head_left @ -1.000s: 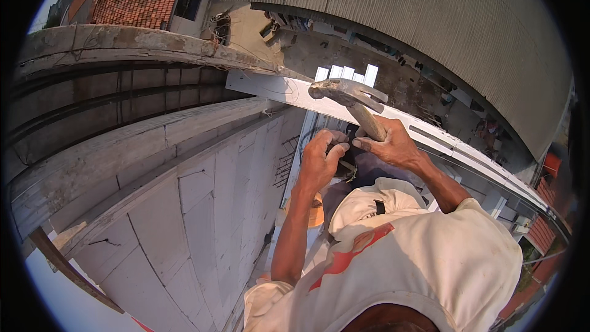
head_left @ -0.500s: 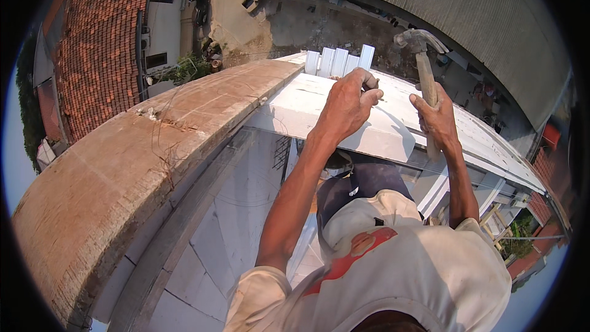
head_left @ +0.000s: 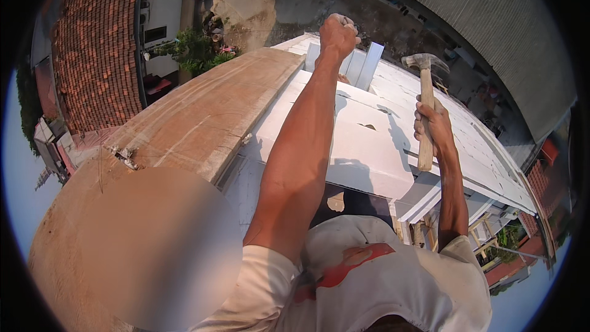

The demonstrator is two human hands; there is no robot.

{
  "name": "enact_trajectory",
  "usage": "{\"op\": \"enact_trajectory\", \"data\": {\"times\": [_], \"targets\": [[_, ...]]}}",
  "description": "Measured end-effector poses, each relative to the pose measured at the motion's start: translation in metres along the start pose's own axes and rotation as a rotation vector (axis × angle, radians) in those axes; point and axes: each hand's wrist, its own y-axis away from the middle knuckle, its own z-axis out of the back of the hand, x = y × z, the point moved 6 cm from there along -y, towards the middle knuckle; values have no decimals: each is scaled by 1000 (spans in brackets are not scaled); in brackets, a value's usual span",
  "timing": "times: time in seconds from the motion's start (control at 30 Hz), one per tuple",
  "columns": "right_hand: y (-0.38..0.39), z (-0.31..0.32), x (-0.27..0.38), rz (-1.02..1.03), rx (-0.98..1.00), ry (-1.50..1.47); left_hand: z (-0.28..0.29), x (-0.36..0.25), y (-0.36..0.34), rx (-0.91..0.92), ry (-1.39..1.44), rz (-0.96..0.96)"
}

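My right hand (head_left: 433,124) is closed round the wooden handle of a claw hammer (head_left: 426,92), held upright over a white panel surface (head_left: 393,135). My left arm reaches forward, and the fingers of my left hand (head_left: 340,34) are curled closed; what they hold, if anything, is too small to make out. That hand is above several pale upright strips (head_left: 373,61) at the far side of the white panels. Shadows of my arm and the hammer fall across the panels.
A broad brown curved beam (head_left: 184,110) runs along the left, with loose wire on it. Far below are a tiled roof (head_left: 98,55), plants (head_left: 193,49) and a paved yard (head_left: 243,12). A corrugated grey roof (head_left: 485,31) spans the upper right. A blurred round patch covers the lower left.
My left hand has moved forward and up, from near my body to over the strips. My right hand, still gripping the hammer, has shifted right. The view has tilted, showing more beam and panel.
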Motion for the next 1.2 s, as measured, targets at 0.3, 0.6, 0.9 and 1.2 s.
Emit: {"op": "enact_trajectory", "data": {"times": [0.3,0.6,0.9,1.2], "targets": [[-38,31,-37,-80,-44,214,157,107,-144,74,-805,138],[-74,46,-36,-90,-122,390,214,209,-127,299,-705,393],[-124,4,-52,-84,-105,513,219,248,-114,178,-483,284],[-131,-24,-69,-109,63,541,222,282,-98,199,-294,346]]}}
